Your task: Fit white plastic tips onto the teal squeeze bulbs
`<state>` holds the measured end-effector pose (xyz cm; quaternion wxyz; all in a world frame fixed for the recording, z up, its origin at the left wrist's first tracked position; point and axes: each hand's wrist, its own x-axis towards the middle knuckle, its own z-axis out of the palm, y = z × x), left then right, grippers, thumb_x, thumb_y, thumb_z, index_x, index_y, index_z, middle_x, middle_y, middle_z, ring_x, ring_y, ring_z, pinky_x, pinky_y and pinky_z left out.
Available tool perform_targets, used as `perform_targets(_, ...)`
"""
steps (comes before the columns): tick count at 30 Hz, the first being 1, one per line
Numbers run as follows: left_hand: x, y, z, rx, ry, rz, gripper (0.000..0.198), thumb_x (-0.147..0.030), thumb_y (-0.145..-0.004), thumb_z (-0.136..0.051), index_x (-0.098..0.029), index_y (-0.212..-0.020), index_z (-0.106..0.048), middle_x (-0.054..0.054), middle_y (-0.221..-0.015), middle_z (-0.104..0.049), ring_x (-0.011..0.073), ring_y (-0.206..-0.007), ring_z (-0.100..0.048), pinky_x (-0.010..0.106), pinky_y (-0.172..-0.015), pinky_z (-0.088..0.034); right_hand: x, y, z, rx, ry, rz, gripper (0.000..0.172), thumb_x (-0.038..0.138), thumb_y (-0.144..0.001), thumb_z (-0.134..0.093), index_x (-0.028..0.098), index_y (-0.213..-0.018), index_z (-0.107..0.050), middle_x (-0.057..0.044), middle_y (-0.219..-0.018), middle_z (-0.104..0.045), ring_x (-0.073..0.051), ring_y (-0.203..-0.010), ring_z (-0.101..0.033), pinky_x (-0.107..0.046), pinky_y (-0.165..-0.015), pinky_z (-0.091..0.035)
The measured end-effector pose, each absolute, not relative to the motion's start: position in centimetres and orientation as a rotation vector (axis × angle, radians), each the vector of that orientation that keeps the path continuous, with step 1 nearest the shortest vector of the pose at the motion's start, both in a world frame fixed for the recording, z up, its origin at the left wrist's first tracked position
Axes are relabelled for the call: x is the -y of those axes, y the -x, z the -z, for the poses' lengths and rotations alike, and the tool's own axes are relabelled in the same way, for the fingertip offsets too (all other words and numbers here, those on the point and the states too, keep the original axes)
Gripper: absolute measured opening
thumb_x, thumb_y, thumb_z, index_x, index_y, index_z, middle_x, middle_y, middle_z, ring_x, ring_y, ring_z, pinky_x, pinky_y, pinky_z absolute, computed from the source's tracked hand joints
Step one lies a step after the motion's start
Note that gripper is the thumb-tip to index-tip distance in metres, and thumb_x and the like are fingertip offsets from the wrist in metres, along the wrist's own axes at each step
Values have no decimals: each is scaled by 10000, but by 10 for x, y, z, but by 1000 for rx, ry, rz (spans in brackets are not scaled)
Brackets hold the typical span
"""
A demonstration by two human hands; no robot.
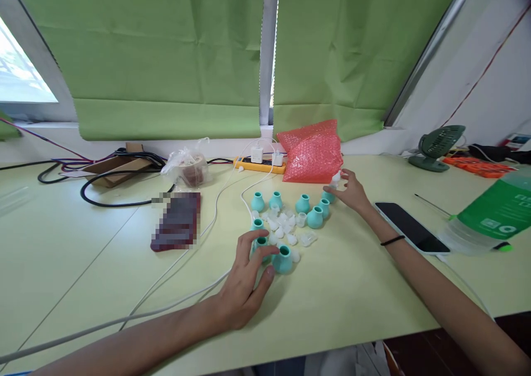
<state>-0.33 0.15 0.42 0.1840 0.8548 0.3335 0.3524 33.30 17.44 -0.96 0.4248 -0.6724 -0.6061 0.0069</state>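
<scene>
My left hand (pixel 244 285) rests over the near left of a group of small teal bulbs, its fingers apart. Its fingertips lie at one teal bulb (pixel 283 261) and partly cover another behind it. At the far right of the group, my right hand (pixel 352 192) has thumb and fingers around a small whitish translucent piece (pixel 336 179). This piece is just above a teal bulb (pixel 329 195), partly hidden by the thumb; whether it is seated in the bulb I cannot tell. Several clear plastic pieces (pixel 284 221) lie loose between the open-topped bulbs.
Behind stand a red bubble-wrap bag (pixel 313 155) and a yellow power strip (pixel 244 166) with chargers. A dark red phone (pixel 176 221) and white cables lie left. To the right are a white-edged phone (pixel 409 226), a green-labelled bottle (pixel 489 213) and a small green fan (pixel 435 148).
</scene>
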Motion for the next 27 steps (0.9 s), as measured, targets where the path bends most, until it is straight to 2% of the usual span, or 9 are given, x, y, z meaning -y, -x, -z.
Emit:
perform_targets(2, -2, 3, -6, -919, -2449, -980, 250, -132, -822, -344, -190, -1060, -392, 110, -1195, -250, 228, -1105, -303, 414, -908, -337, -174, -328, 18, 1492, 1718, -87, 685, 488, -536, -619, 161, -1100, -409, -97, -963, -563, -205, -745, -543, -337, -659, -423)
perform_targets(5, -2, 3, -7, -903, -2504, -977, 279, -132, -802, -387, -196, -1073, -400, 112, -1213, -242, 245, -1116, -296, 425, -901, -342, -170, -320, 22, 1486, 1712, -105, 405, 500, -631, -524, 142, -820, -533, -56, -690, -588, -169, -576, -521, -304, -571, -408)
perform_targets(7, -2, 2, -7, -914, -2510, -997, 298, -127, -792, -403, -195, -1082, -401, 116, -1219, -241, 251, -1123, -290, 432, -904, -337, -166, -314, 18, 1470, 1671, -68, 360, 492, -681, -464, 138, -701, -528, -55, -614, -568, -172, -566, -511, -302, -561, -397)
perform_targets(12, -1, 3, -4, -869, -2485, -1096, 327, -116, -776, -427, -191, -1089, -367, 130, -1195, -289, 251, -1121, -304, 441, -898, -339, -134, -281, -9, 1423, 1425, 83, 264, 377, -754, -361, 161, -807, -504, -55, -781, -577, -159, -670, -528, -287, -629, -413)
perform_targets(15, -2, 4, -2, -855, -2420, -1171, 369, -129, -769, -456, -192, -1107, -324, 132, -1190, -301, 247, -1124, -309, 435, -903, -335, -94, -243, -26, 1689, 922, 176, 125, 277, -709, -425, 180, -683, -499, -30, -636, -551, -145, -561, -517, -275, -533, -414)
perform_targets(18, -2, 5, -1, -863, -2376, -1195, 447, -184, -768, -476, -197, -1169, -279, 131, -1205, -282, 256, -1132, -287, 445, -907, -320, -53, -203, -33, 2062, 525, 400, 106, 288, -643, -470, 187, -668, -493, -26, -561, -536, -158, -538, -514, -279, -480, -397)
perform_targets(23, -3, 6, -2, -727, -2532, -1140, 492, -250, -775, -433, -189, -1237, -274, 128, -1245, -240, 288, -1129, -254, 487, -927, -258, -23, -173, -27, 2312, 524, 557, 103, 240, -642, -409, 185, -572, -460, -23, -463, -484, -147, -446, -435, -273, -400, -318)
perform_targets(27, -4, 4, -2, -721, -2574, -1129, 468, -214, -794, -399, -221, -1246, -275, 114, -1261, -252, 288, -1129, -247, 498, -919, -256, -27, -175, -21, 2279, 615, 550, 77, 205, -647, -406, 185, -593, -456, -25, -482, -500, -153, -474, -461, -273, -430, -341)
